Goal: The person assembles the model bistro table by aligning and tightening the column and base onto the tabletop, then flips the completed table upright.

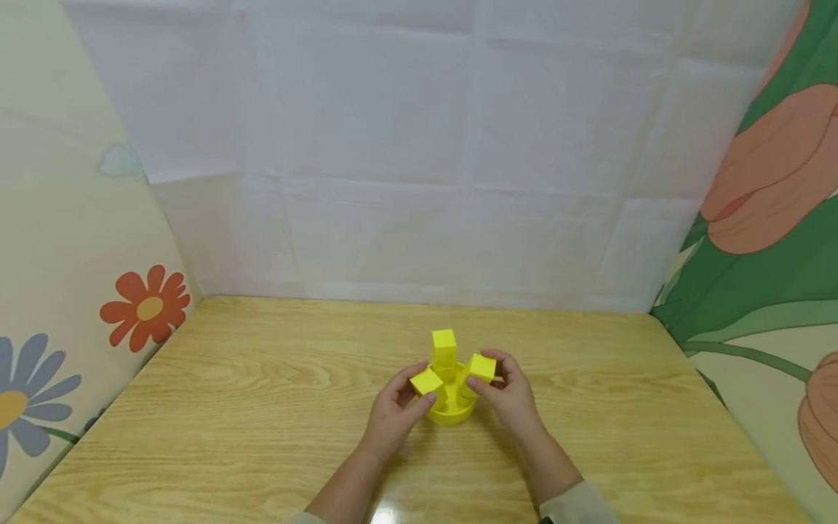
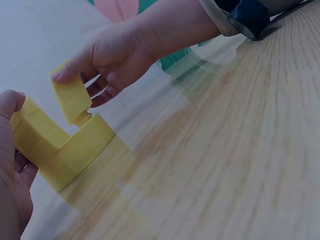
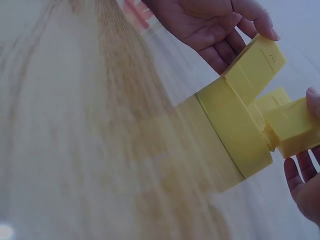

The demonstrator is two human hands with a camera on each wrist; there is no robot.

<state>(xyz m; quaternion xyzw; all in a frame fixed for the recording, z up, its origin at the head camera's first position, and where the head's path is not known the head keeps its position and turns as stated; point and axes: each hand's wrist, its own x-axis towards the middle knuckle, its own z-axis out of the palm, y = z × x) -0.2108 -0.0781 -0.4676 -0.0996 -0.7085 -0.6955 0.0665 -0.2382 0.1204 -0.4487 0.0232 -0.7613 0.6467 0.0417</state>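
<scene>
A round, low-walled yellow base (image 1: 450, 418) sits on the table with three squared yellow pieces rising from it. My left hand (image 1: 391, 421) pinches the left yellow piece (image 1: 426, 380) between thumb and fingers; it leans outward over the rim. On the other side my right hand (image 1: 517, 402) grips the right yellow piece (image 1: 482, 367) near its top. That piece tilts outward too, and its narrow neck (image 3: 270, 138) meets the rim in the right wrist view. Untouched, the far yellow piece (image 1: 444, 348) stands upright at the back. Small printed marks (image 3: 274, 59) show on the left piece.
The wood-grain table (image 1: 275, 364) extends to both sides of the base. Behind it hangs a creased white cloth (image 1: 386, 145). Flower-patterned panels flank the table, one on the left (image 1: 59, 218) and one on the right (image 1: 766, 306).
</scene>
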